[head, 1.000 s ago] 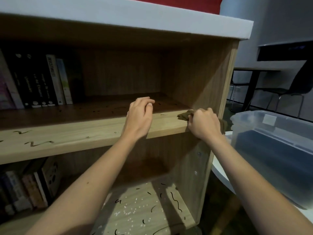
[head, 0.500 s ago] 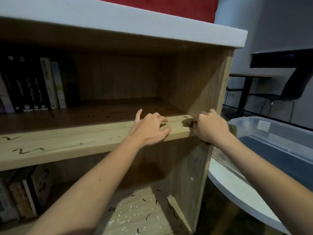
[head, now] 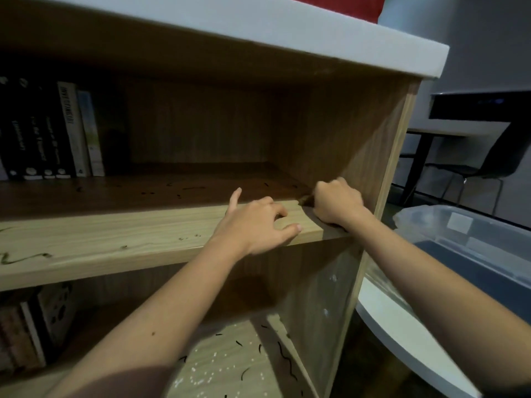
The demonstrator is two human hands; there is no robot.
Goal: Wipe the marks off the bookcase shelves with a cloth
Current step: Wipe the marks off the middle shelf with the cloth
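Note:
A wooden bookcase fills the view, its middle shelf (head: 120,242) running left to right. My right hand (head: 337,203) grips a small brown cloth (head: 307,201) in a fist and presses it onto the shelf's right end, against the side panel. Most of the cloth is hidden under the fist. My left hand (head: 258,225) rests on the shelf's front edge just left of it, fingers spread and bent. Black squiggle marks (head: 20,258) lie at the shelf's left end, small dark marks (head: 184,191) sit deeper in, and more marks (head: 284,357) cover the lower shelf.
Dark books (head: 48,133) stand at the upper left, more books (head: 26,331) at the lower left. A clear plastic bin (head: 471,248) sits on a white round table (head: 408,343) to the right. A black chair (head: 494,168) and a desk stand behind.
My right hand with the cloth has moved from the shelf's front corner inward onto the shelf top by the side panel. My left hand slid slightly right along the front edge.

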